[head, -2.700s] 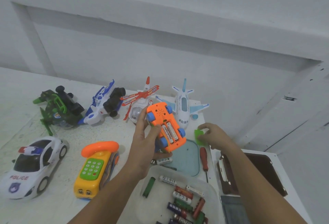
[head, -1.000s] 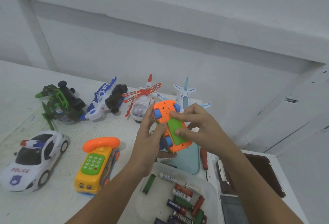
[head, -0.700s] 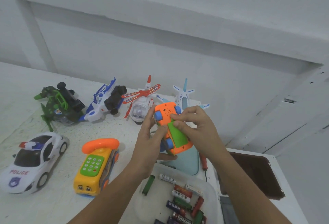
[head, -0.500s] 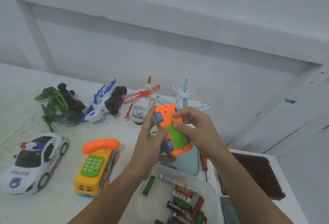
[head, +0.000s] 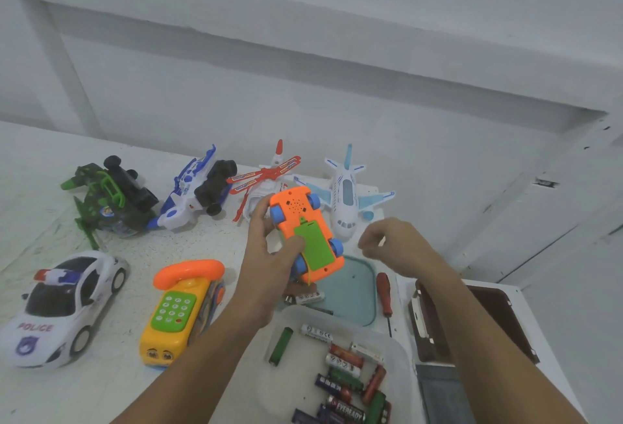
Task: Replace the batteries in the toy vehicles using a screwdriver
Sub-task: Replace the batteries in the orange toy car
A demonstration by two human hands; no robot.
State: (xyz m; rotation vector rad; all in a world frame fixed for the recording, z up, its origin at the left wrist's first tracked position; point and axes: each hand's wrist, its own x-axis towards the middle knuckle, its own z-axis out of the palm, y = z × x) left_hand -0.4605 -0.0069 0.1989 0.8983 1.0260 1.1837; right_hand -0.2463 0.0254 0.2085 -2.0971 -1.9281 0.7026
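The orange toy car [head: 305, 231] is held belly-up above the surface [head: 111, 386] in the left hand [head: 266, 272], its green battery cover [head: 313, 244] seated in the underside. The thumb lies on the cover's lower left edge and the fingers [head: 261, 218] wrap the far side. Four blue wheels show. At 3 o'clock of the car the right hand [head: 396, 246] hangs free, touching nothing, its fingers loosely curled with thumb and forefinger nearly pinched.

At 6 o'clock sits a clear plastic tub [head: 403, 356] of loose batteries [head: 344, 376]: red, green, white and dark ones in a heap, with one green cell [head: 280, 345] lying apart at the tub's left. The heap is cut off by the bottom edge, so no full count is possible; about a dozen show. One more battery [head: 305, 297] lies outside, just under the left hand. Beside the tub, a teal square lid [head: 354, 292] lies flat, partly hidden behind the car. A red-handled screwdriver [head: 384, 295] lies along its right edge. Further toward 4 o'clock an open brown case [head: 495, 315] is partly covered by the right forearm; its contents cannot be made out.

Six other toys rest on the surface: a yellow phone toy [head: 182, 312], a white police car [head: 64, 305], a green vehicle [head: 108, 197], a blue-and-white vehicle [head: 195, 194], a helicopter [head: 266, 180] partly hidden by the left hand, and a white airplane [head: 345, 197].
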